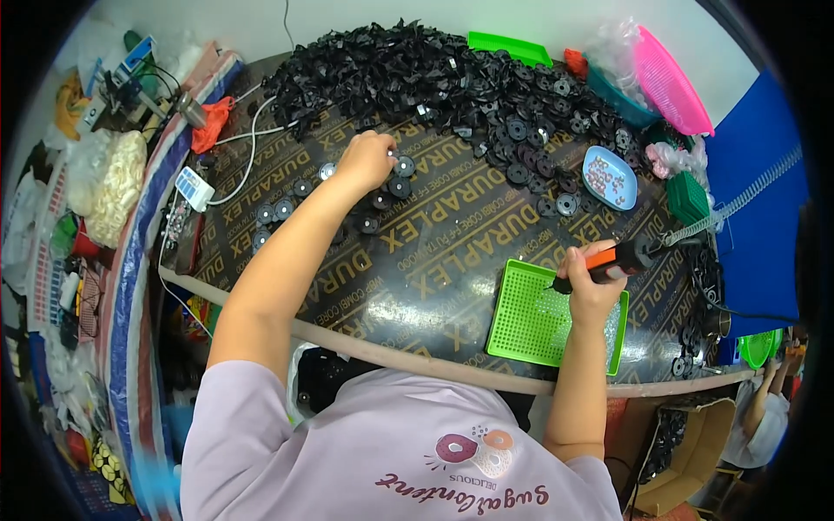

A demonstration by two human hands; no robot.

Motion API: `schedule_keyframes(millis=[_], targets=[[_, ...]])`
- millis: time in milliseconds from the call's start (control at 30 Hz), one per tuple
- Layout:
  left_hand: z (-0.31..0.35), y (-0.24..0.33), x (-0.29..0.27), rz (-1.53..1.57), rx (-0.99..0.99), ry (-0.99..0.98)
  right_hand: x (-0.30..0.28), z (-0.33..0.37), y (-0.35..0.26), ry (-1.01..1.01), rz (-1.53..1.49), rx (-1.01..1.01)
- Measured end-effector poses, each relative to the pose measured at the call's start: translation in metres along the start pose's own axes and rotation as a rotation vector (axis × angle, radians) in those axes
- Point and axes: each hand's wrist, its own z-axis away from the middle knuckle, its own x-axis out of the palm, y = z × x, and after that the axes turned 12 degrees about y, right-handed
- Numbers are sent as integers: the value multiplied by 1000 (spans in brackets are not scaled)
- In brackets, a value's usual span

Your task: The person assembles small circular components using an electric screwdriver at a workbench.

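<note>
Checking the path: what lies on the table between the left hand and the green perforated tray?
In the head view, only bare dark tabletop lies between the left hand and the green perforated tray.

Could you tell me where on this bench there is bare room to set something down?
The bare patch lies mid-table, between the rows of black discs by the left hand and the green grid tray under the right hand. The far side is crowded with the black parts heap.
</note>
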Motion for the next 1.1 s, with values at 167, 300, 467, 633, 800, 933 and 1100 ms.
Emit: schedule_keyframes(millis=[167, 300, 467, 633, 800, 933, 1100], targets=[[-19, 21, 19, -208, -160, -25, -6, 1, 2, 27, 72, -1], [-18, 26, 20, -193, -81, -59, -2, 0, -5, 2, 85, -22], [-21, 13, 31, -214, 18, -120, 1, 2, -5, 14, 58, 13], [-26, 9, 38, -133, 61, -169, 1, 3, -7, -9, 64, 55], [-30, 20, 40, -104, 92, -252, -1, 4, -11, -8, 54, 73], [-23, 29, 42, -52, 169, -194, -2, 5, -8, -12, 100, 32], [-1, 74, 19, 421, 243, 52, 0, 1, -12, -27, 74, 62]])
